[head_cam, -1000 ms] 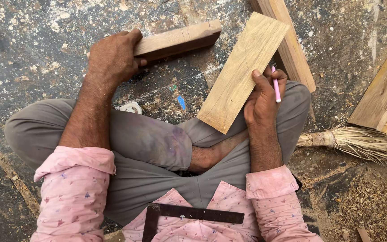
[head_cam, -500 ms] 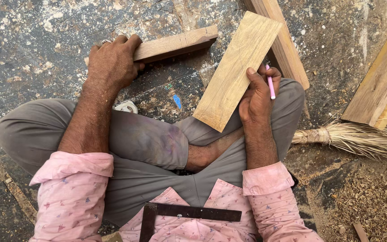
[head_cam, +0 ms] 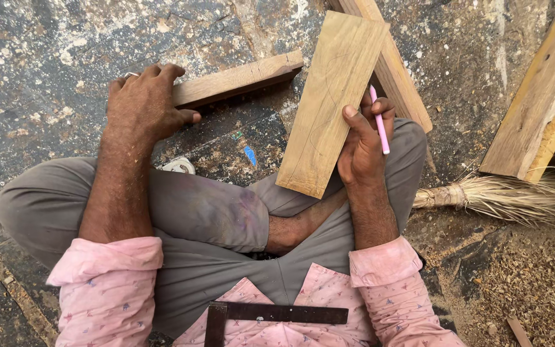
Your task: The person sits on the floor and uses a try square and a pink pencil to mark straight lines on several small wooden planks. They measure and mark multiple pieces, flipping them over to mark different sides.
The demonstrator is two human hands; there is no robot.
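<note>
- The person sits cross-legged on the stained floor [head_cam: 46, 77], grey trousers and pink sleeves showing, a bare foot [head_cam: 303, 222] tucked between the knees.
- The left hand [head_cam: 146, 103] lies over the near end of a narrow wood strip [head_cam: 239, 78], fingers curled across its top and thumb below; the strip lies flat on the floor, running up and to the right from the hand.
- The right hand [head_cam: 364, 141] grips a pale flat board [head_cam: 332, 103] by its right edge, thumb pressed on the face, fingers behind. The board is tilted, its lower corner over the right knee, its top end reaching the far edge of the view.
- The same hand pinches a pink pencil [head_cam: 379, 122] between its fingers, pointing up beside the board.
- A longer plank [head_cam: 399, 83] lies on the floor behind the board.
- A straw broom [head_cam: 502, 193] lies on the floor toward the right edge, with a thick timber [head_cam: 541, 103] above it and wood shavings [head_cam: 534, 276] in the near right corner.
- A dark metal square [head_cam: 271, 315] rests in the lap.
</note>
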